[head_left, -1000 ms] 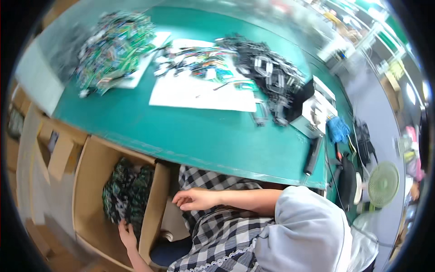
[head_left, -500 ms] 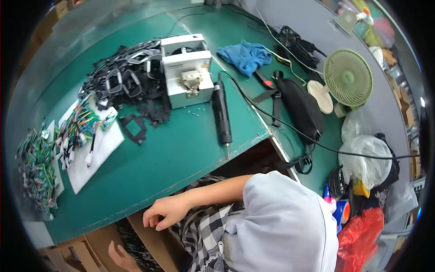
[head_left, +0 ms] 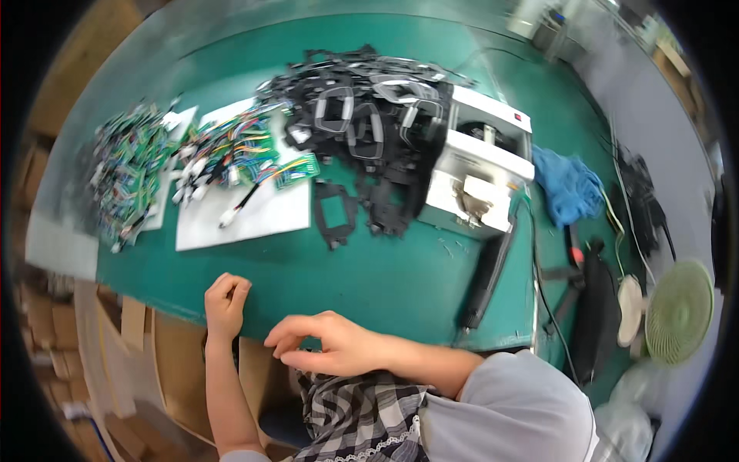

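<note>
Just over the near table edge is my left hand [head_left: 225,302], its fingers curled closed with nothing visible in them. Beside it my right hand [head_left: 327,344] hovers palm down, fingers loosely bent and apart, holding nothing. Beyond them, green circuit boards with coloured wires [head_left: 254,146] lie on a white foam sheet [head_left: 262,229]. One board [head_left: 299,171] rests at the sheet's right side, its white plug hanging toward me. A larger heap of wired boards [head_left: 132,173] is further left. A black plastic frame [head_left: 336,214] lies just right of the foam.
Black frames [head_left: 369,123] are piled at the table's back middle. A white box-shaped machine [head_left: 481,162] stands to their right, with a black electric screwdriver [head_left: 489,273] before it. Further right are a blue cloth [head_left: 568,185], a black bag [head_left: 596,316] and a green fan [head_left: 679,312]. Cardboard boxes [head_left: 181,358] stand below.
My view has swung left. My left hand has risen from the cardboard box to the table edge, its fingers now closed. My right hand is now further over the table edge.
</note>
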The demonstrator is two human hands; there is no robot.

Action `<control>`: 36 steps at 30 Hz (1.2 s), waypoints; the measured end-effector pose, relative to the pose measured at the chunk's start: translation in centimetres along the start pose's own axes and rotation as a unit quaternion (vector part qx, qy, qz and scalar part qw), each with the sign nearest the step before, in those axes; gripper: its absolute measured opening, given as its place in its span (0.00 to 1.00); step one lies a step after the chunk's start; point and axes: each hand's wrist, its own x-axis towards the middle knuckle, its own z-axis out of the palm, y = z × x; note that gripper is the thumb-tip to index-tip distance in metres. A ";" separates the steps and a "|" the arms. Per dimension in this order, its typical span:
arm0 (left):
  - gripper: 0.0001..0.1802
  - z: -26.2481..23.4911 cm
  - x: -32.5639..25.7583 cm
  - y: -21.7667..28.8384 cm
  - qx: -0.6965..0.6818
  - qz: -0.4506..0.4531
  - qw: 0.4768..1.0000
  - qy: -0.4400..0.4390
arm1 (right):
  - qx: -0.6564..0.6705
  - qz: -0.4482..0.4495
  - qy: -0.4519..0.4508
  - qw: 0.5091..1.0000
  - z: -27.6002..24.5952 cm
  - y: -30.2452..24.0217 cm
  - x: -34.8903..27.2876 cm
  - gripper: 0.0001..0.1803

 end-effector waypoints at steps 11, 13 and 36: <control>0.10 -0.2 -0.3 -0.4 -0.051 -0.078 0.994 0.061 | 0.051 0.028 0.064 0.996 2.2 0.4 0.4 0.12; 0.09 -0.1 -0.3 -0.4 -0.067 -0.072 0.993 0.070 | 0.004 0.000 0.069 0.998 2.1 0.8 0.4 0.12; 0.06 -1.4 -0.7 -1.1 -0.168 0.057 0.984 -0.031 | -0.379 0.025 0.280 0.882 2.3 5.2 2.6 0.06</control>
